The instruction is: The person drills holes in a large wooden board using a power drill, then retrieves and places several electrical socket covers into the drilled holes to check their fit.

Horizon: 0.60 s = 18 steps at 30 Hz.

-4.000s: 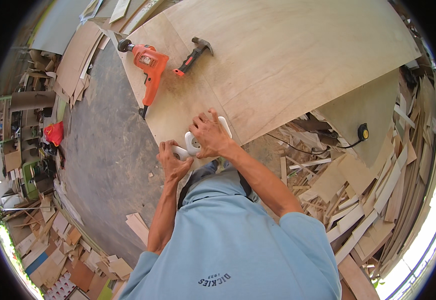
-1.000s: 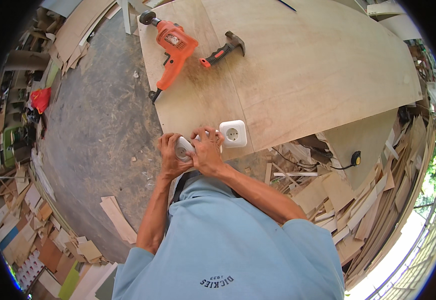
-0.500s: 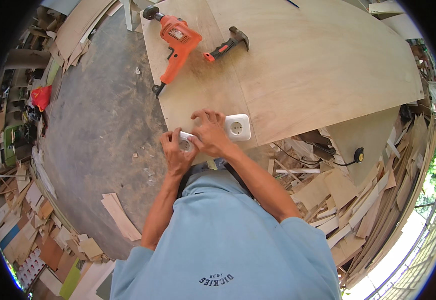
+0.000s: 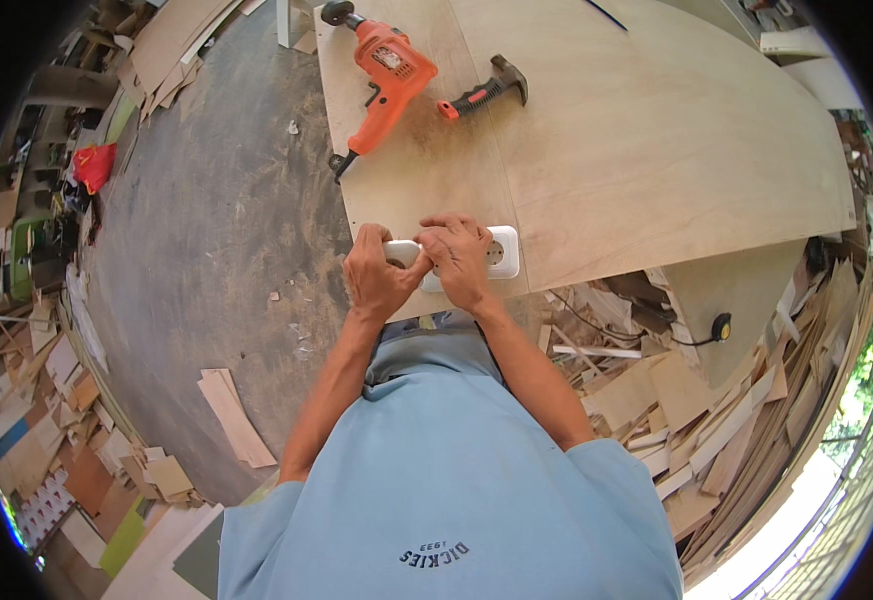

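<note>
My left hand [image 4: 379, 272] is closed on a tilted white power socket [image 4: 403, 250], its round recess partly showing between my fingers. Just to its right, my right hand [image 4: 460, 262] has bent fingers, with thumb and fingertips meeting the held socket's right side. Close by the right hand's fingers lies a second white socket [image 4: 503, 253] with a round recess and rounded corners, face up on the plywood sheet [image 4: 657, 150]. A white edge [image 4: 431, 284] shows under the right palm; which socket it belongs to is hidden.
Beyond my hands lie an orange power drill [image 4: 393, 85] and a claw hammer [image 4: 484, 92] with a black and red grip. Wood offcuts [image 4: 687, 390] pile up at the right, beside a black cable with a round yellow-black end [image 4: 722, 327]. Loose boards [image 4: 237, 415] lie on the floor.
The held socket has come up and right, closer to the other socket, and is tilted more. My right hand now lies nearer the second socket, covering its left side. The whole view has shifted slightly.
</note>
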### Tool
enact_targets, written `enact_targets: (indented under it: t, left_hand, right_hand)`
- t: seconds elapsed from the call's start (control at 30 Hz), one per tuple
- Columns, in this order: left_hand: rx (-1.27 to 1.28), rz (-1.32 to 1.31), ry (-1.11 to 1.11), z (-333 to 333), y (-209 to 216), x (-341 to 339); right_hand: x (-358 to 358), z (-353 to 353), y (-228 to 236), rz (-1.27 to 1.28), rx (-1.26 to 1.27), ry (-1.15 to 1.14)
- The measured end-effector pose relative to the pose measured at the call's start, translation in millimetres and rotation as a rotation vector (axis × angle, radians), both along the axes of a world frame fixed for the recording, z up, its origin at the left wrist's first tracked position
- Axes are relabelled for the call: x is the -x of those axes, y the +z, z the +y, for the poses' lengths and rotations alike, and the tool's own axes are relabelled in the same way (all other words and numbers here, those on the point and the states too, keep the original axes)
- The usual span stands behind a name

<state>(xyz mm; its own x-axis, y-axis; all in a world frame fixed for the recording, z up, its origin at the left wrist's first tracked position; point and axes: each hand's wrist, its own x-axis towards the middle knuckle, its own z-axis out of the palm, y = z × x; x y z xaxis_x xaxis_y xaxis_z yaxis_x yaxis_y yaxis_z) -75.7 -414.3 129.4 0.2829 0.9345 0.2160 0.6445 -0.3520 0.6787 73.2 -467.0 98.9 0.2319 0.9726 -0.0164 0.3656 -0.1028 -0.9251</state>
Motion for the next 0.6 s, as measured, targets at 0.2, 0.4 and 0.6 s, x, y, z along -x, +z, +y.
enact_targets:
  t: [0.2,0.4,0.6]
  left_hand:
    - [0.476,-0.656,0.285,14.4,-48.9,55.9]
    - [0.816,-1.279,0.405,44.4,-48.2,85.6]
    - [0.974,-1.009,0.115,23.9,-32.0,85.2]
  right_hand:
    - [-31.7,-9.7,23.3,-0.474,-0.076,0.170]
    - [-41.3,-22.6,26.0,-0.825,0.040,0.417]
    - [-38.3,9.2,34.3,-0.839,0.214,0.615]
